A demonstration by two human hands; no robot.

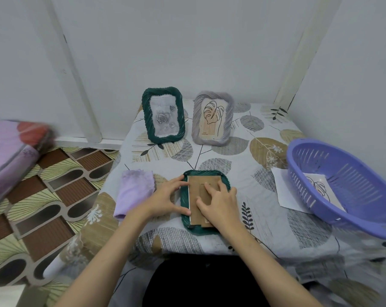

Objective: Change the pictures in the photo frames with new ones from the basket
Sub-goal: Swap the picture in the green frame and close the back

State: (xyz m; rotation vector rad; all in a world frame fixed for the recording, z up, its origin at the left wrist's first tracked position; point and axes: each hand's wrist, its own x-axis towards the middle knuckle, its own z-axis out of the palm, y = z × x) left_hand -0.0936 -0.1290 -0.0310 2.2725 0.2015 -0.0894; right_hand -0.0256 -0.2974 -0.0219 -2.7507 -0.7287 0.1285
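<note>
Nearest the person, a green frame [204,201] lies face-down, left hand [165,199] steadying its edge with spread fingers, right hand [217,201] pressing the backing board [201,196] flat; two frames stand behind, apparently unfinished.

Both my forearms reach forward over the face-down green frame [204,201]. Left grip [165,199] at its left edge, thumb and fingers spread, tips touching. Right grip [218,201] flat on its cardboard back, fingers pressing.

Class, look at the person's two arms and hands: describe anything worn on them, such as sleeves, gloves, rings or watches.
Both forearms are bare, with no sleeves in view. The left hand and right hand wear no gloves, and no ring, watch or bracelet shows on either wrist or on the visible fingers.
</note>
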